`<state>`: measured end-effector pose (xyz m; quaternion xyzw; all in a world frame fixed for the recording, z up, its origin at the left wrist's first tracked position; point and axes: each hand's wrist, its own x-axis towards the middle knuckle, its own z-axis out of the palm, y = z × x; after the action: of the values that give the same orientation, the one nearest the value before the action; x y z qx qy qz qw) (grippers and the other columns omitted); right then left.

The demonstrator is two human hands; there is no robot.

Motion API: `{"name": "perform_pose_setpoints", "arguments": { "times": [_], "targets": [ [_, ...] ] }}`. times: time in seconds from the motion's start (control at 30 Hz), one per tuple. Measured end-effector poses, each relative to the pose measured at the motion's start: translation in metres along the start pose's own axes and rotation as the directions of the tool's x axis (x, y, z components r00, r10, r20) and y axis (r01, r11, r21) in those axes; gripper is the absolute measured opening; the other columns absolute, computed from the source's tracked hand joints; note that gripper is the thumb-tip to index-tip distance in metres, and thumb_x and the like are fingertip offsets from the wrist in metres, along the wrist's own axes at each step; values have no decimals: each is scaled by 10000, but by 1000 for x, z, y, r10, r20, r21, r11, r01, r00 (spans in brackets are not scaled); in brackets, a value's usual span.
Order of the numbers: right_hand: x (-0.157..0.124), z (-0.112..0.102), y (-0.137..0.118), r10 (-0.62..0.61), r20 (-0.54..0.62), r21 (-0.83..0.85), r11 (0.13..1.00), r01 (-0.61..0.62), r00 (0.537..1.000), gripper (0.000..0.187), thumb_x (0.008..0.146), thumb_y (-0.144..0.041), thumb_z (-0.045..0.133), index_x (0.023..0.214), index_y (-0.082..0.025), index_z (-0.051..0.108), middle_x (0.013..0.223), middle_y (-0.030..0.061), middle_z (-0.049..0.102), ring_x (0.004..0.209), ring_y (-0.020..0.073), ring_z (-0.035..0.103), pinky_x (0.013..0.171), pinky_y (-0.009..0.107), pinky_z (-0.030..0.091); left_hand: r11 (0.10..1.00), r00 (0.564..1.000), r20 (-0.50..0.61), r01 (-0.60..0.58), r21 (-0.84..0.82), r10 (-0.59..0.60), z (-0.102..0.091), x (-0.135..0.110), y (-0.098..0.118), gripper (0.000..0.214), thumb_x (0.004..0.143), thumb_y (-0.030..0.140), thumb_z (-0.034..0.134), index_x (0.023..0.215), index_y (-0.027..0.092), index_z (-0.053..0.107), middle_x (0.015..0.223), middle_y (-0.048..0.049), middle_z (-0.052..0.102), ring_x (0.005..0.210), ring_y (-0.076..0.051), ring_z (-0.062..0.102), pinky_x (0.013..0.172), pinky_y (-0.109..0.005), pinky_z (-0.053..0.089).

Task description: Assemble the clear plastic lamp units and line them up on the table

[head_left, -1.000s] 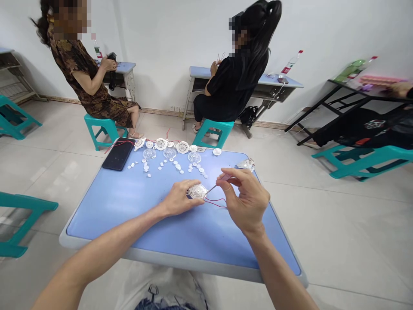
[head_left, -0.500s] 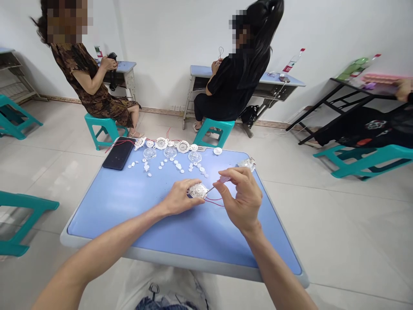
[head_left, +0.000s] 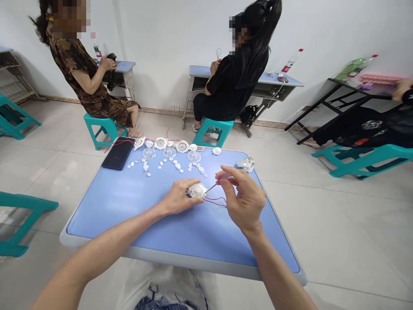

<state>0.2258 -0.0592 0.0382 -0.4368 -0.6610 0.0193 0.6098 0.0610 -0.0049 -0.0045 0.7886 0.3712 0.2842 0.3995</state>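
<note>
My left hand (head_left: 178,196) is closed around the edge of a round white plastic housing (head_left: 196,190) with clear parts, pinning it on the blue table (head_left: 155,232). In my right hand (head_left: 244,198) is a screwdriver (head_left: 211,188), pinched between thumb and fingers; most of its pinkish handle is covered. Its thin metal shaft slants down leftward, and the tip meets the housing's right edge, though I cannot see what exactly it touches. Thin red wires (head_left: 215,199) run from the housing toward my right hand.
Along the table's far side lie a black phone (head_left: 118,153), several round white parts with red wires, clear discs (head_left: 169,152) and small white gears (head_left: 177,164). A white mechanism (head_left: 245,164) sits at the far right corner. Other people sit on green stools (head_left: 214,132) beyond.
My right hand's fingers have rolled and shifted slightly to the right around the screwdriver handle. The left hand and the housing stay in place.
</note>
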Motion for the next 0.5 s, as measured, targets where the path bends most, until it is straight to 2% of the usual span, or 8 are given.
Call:
{"name": "perform_pose_setpoints", "arguments": {
  "times": [0.17, 0.3, 0.4, 0.5],
  "targets": [
    [-1, 1, -2, -23, 28, 16, 1000, 23, 999, 445, 878, -72, 568, 1254, -307, 602, 917, 22, 654, 816, 173, 649, 665, 351, 576, 1000, 1000, -8, -12, -3, 12, 0, 0, -2, 584, 695, 278, 807, 1237, 150, 631, 1267, -116, 659, 1171, -275, 616, 1047, -386, 451],
    [1, 3, -3, -76, 17, -78, 994, 77, 997, 392, 849, -88, 633, 1171, -312, 637, 908, 13, 591, 753, 148, 609, 645, 335, 545, 1000, 1000, -12, -18, -6, 18, 0, 0, -2, 589, 692, 282, 811, 1238, 157, 628, 1264, -116, 661, 1165, -271, 620, 1045, -394, 452],
    [2, 4, -1, -59, -18, -104, 993, 57, 998, 365, 849, -96, 640, 1140, -317, 650, 872, 3, 566, 736, 140, 582, 634, 326, 536, 1000, 1000, -8, -15, -1, 15, 1, 0, -1, 587, 697, 280, 806, 1243, 161, 625, 1269, -114, 659, 1178, -271, 614, 1048, -390, 449],
    [1, 4, 1, -16, -40, -38, 999, 15, 999, 391, 849, -102, 639, 1177, -315, 628, 872, 3, 577, 743, 141, 586, 630, 325, 556, 1000, 1000, -11, -10, -2, 10, 1, 0, -1, 582, 702, 280, 801, 1244, 158, 627, 1271, -110, 658, 1180, -267, 614, 1053, -378, 447]
  ]
}}
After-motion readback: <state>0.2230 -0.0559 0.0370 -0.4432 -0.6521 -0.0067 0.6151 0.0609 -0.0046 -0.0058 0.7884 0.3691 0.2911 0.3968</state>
